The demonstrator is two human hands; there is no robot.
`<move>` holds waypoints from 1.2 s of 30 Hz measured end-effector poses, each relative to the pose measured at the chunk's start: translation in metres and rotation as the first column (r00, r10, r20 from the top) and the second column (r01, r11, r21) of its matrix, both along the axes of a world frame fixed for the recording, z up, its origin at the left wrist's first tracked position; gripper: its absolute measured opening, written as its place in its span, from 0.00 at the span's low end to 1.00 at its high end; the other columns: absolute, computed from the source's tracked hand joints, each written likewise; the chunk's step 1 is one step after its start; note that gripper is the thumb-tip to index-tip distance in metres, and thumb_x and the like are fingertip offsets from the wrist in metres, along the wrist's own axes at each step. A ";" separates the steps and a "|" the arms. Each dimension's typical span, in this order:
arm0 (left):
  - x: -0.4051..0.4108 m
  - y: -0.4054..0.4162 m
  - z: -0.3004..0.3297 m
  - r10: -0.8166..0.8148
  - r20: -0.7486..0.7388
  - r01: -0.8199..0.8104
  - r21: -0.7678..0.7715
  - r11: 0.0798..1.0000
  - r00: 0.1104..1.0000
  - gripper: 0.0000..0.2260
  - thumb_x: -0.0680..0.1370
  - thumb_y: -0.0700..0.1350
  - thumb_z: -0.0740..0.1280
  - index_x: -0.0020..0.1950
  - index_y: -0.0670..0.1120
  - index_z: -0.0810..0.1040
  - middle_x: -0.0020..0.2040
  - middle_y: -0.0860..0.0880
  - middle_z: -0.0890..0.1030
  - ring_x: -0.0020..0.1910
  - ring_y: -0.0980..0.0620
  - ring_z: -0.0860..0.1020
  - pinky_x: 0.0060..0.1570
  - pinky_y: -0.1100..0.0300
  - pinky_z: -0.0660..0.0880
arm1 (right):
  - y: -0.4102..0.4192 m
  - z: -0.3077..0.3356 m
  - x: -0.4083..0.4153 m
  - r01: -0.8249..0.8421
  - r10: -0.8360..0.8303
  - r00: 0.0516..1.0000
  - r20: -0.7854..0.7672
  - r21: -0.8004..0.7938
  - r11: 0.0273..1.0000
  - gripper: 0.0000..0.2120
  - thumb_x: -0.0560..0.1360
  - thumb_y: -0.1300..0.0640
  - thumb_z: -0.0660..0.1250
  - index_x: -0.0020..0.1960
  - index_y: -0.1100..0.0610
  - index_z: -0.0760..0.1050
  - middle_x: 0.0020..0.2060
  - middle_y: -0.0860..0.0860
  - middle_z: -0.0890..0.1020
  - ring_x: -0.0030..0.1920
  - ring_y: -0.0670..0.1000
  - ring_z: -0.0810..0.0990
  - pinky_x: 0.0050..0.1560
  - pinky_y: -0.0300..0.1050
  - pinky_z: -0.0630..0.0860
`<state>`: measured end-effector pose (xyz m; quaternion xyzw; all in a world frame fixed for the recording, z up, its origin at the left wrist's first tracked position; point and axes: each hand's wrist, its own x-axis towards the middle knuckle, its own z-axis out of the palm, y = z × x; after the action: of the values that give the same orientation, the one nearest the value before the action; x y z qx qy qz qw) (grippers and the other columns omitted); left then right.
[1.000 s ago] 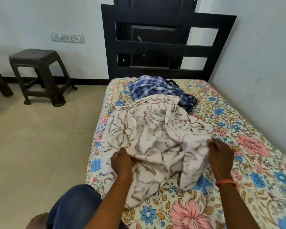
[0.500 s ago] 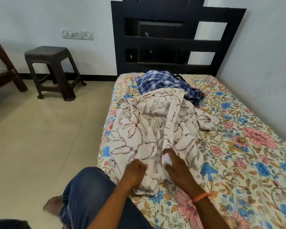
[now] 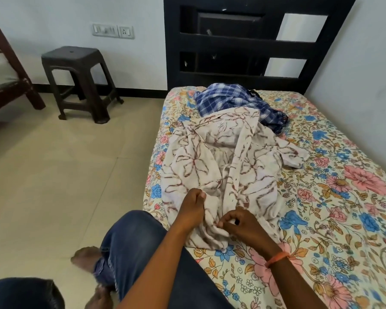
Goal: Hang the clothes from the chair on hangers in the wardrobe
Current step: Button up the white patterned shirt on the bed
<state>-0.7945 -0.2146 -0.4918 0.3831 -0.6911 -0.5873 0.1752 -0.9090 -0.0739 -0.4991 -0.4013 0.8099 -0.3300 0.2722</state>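
Right hand (image 3: 245, 226) shifted nearer; shirt (image 3: 214, 166) label unreadable

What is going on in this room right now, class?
A person kneels at a bed with a floral sheet, working on a white patterned shirt spread on it. The left hand grips the shirt's fabric near its lower edge, while the right hand pinches the front strip by the hem. A blue checked shirt lies crumpled behind it, near the dark headboard. A dark plastic stool stands by the wall. No hanger or wardrobe is in view.
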 end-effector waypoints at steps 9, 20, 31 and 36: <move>0.000 -0.001 0.000 0.126 -0.141 -0.054 0.432 0.900 0.982 0.10 0.84 0.42 0.59 0.55 0.42 0.78 0.53 0.41 0.84 0.55 0.42 0.82 0.59 0.45 0.77 | -0.007 0.003 0.011 0.231 -0.073 0.736 0.674 -0.147 0.962 0.12 0.78 0.54 0.67 0.57 0.59 0.81 0.54 0.57 0.84 0.53 0.54 0.84 0.47 0.42 0.79; 0.001 0.002 0.003 0.173 -0.043 -0.155 0.273 0.950 0.984 0.08 0.79 0.42 0.61 0.42 0.43 0.76 0.39 0.42 0.78 0.40 0.47 0.76 0.41 0.53 0.73 | -0.008 0.006 0.006 0.370 -0.262 0.868 0.422 -0.197 0.908 0.10 0.74 0.56 0.74 0.40 0.62 0.84 0.38 0.58 0.86 0.37 0.51 0.80 0.40 0.44 0.78; 0.002 0.003 0.006 0.333 -0.133 -0.310 0.165 0.936 0.934 0.09 0.83 0.49 0.57 0.52 0.47 0.74 0.47 0.49 0.79 0.47 0.49 0.78 0.49 0.49 0.77 | -0.010 0.024 0.009 0.281 -0.096 0.744 0.661 -0.180 0.943 0.19 0.79 0.48 0.66 0.45 0.66 0.80 0.39 0.62 0.84 0.37 0.57 0.81 0.41 0.48 0.76; -0.001 -0.001 0.006 0.381 -0.132 -0.357 0.171 0.918 0.915 0.08 0.83 0.45 0.56 0.49 0.44 0.71 0.42 0.49 0.73 0.38 0.54 0.70 0.36 0.59 0.65 | -0.005 0.017 0.019 0.272 -0.068 0.695 0.716 -0.174 0.946 0.15 0.75 0.46 0.68 0.42 0.58 0.82 0.42 0.61 0.82 0.39 0.56 0.79 0.38 0.44 0.74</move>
<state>-0.7951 -0.2160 -0.4856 0.4691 -0.5455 -0.6211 0.3108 -0.8896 -0.0785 -0.4824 -0.2015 0.6275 -0.5870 0.4701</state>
